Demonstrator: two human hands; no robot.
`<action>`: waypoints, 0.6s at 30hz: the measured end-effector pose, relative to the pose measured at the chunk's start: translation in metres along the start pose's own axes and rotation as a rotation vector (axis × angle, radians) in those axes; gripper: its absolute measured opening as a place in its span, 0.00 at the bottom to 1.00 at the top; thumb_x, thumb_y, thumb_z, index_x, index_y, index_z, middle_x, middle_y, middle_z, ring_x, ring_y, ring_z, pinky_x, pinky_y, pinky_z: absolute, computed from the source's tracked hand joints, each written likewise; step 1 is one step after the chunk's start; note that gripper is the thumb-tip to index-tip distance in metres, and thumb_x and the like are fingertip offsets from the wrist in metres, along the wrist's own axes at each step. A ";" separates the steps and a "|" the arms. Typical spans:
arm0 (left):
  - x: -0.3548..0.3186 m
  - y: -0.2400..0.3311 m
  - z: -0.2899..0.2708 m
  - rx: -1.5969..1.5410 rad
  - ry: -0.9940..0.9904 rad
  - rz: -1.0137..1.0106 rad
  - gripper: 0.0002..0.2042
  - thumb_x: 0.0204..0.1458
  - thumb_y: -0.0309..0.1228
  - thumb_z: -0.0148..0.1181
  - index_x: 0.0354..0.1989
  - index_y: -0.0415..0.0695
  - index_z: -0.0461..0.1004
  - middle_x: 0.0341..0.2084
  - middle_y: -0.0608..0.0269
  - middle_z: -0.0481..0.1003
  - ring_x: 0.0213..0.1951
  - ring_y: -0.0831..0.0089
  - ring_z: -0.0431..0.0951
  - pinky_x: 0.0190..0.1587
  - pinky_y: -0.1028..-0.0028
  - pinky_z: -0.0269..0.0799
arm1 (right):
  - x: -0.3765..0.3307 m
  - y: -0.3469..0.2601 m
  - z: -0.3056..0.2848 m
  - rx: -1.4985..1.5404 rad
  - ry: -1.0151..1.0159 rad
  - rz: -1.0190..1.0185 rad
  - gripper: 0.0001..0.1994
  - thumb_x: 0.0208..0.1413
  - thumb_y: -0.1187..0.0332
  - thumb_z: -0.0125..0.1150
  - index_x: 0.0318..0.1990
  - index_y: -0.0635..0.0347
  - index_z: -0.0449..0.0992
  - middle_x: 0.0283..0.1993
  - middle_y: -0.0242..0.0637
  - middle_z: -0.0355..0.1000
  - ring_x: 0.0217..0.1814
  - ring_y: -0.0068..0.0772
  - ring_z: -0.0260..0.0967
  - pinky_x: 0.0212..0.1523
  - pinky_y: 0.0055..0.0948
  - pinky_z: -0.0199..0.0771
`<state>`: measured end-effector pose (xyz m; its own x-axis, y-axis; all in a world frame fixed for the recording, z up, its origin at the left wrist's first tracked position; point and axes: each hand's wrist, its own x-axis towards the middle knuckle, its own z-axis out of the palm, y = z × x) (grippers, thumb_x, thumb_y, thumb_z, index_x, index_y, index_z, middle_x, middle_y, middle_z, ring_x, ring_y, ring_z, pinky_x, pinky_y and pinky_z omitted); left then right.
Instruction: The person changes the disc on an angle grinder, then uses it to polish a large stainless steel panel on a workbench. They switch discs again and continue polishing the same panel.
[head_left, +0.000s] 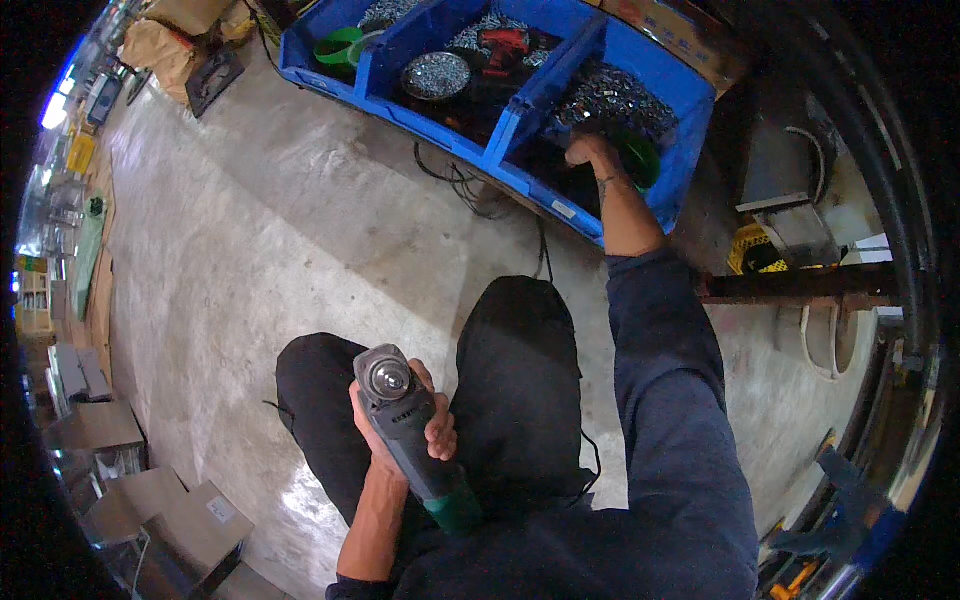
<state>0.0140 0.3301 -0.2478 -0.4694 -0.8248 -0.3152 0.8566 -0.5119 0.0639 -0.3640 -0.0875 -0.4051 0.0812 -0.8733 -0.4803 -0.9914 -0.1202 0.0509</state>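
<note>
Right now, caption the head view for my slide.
The left hand grips a black-and-green tool; the right hand reaches into a blue bin of small metal parts.

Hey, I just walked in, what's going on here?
A seated person grips a dark power tool with a green end in the left hand, above their lap. The right hand reaches into the right-hand blue bin, near small metal pieces and a green bowl; whether it holds anything is unclear. A red tool lies in the middle bin.
</note>
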 end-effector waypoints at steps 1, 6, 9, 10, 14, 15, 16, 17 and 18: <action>0.001 0.000 0.000 0.003 0.001 0.001 0.39 0.61 0.72 0.35 0.47 0.40 0.67 0.18 0.45 0.70 0.15 0.55 0.71 0.21 0.55 0.71 | 0.002 0.002 0.002 0.004 0.009 0.006 0.34 0.47 0.59 0.71 0.63 0.68 0.78 0.70 0.59 0.72 0.71 0.59 0.71 0.71 0.48 0.73; 0.001 0.000 0.004 0.006 0.052 -0.011 0.39 0.62 0.71 0.35 0.46 0.40 0.68 0.17 0.45 0.70 0.14 0.55 0.70 0.20 0.56 0.70 | -0.002 0.000 0.002 0.112 -0.011 0.089 0.34 0.47 0.59 0.72 0.63 0.65 0.79 0.68 0.57 0.74 0.70 0.57 0.72 0.70 0.49 0.74; 0.004 0.000 0.007 0.009 0.067 -0.009 0.38 0.62 0.71 0.35 0.45 0.40 0.68 0.17 0.46 0.70 0.14 0.56 0.70 0.19 0.57 0.70 | -0.008 -0.005 -0.007 0.085 -0.035 0.071 0.34 0.48 0.61 0.73 0.64 0.63 0.78 0.68 0.55 0.74 0.70 0.57 0.73 0.70 0.48 0.74; 0.005 0.000 0.007 0.011 0.063 -0.014 0.38 0.62 0.70 0.35 0.45 0.40 0.69 0.17 0.46 0.70 0.14 0.56 0.70 0.19 0.57 0.70 | -0.010 -0.002 -0.006 0.201 -0.013 0.145 0.33 0.48 0.61 0.73 0.65 0.62 0.78 0.68 0.55 0.74 0.69 0.57 0.73 0.69 0.48 0.75; 0.005 0.001 0.008 0.023 0.053 -0.019 0.38 0.63 0.70 0.34 0.45 0.40 0.69 0.16 0.46 0.70 0.14 0.57 0.70 0.18 0.58 0.70 | -0.026 -0.015 -0.010 0.258 0.050 0.212 0.32 0.49 0.61 0.72 0.64 0.62 0.79 0.68 0.54 0.75 0.69 0.56 0.74 0.68 0.48 0.77; 0.004 0.000 0.009 0.031 0.051 -0.015 0.38 0.63 0.70 0.34 0.45 0.40 0.69 0.16 0.47 0.70 0.14 0.57 0.70 0.18 0.58 0.70 | -0.032 -0.020 -0.013 0.237 0.066 0.211 0.32 0.49 0.61 0.72 0.64 0.62 0.79 0.68 0.54 0.75 0.69 0.56 0.74 0.67 0.48 0.77; 0.003 0.000 0.009 0.038 0.048 -0.010 0.38 0.63 0.70 0.34 0.45 0.40 0.69 0.16 0.47 0.70 0.14 0.57 0.70 0.18 0.58 0.70 | -0.037 -0.026 -0.016 0.216 0.083 0.209 0.31 0.49 0.61 0.72 0.63 0.62 0.79 0.68 0.54 0.75 0.69 0.56 0.74 0.67 0.48 0.77; 0.001 -0.001 0.008 0.031 0.045 -0.011 0.38 0.63 0.70 0.34 0.45 0.40 0.69 0.16 0.47 0.70 0.14 0.57 0.70 0.19 0.58 0.70 | -0.043 -0.031 -0.020 0.195 0.099 0.207 0.31 0.49 0.61 0.72 0.63 0.62 0.79 0.68 0.53 0.75 0.69 0.56 0.74 0.67 0.48 0.78; 0.002 0.000 0.012 0.034 0.035 -0.027 0.38 0.63 0.70 0.34 0.46 0.40 0.69 0.16 0.47 0.69 0.14 0.57 0.70 0.19 0.58 0.70 | -0.044 -0.026 -0.018 0.204 0.123 0.217 0.30 0.49 0.60 0.73 0.61 0.62 0.80 0.67 0.53 0.76 0.68 0.55 0.75 0.66 0.48 0.78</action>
<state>0.0102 0.3256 -0.2376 -0.4843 -0.8018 -0.3500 0.8355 -0.5426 0.0869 -0.3400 -0.0545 -0.3701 -0.1348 -0.9204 -0.3670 -0.9860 0.1612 -0.0422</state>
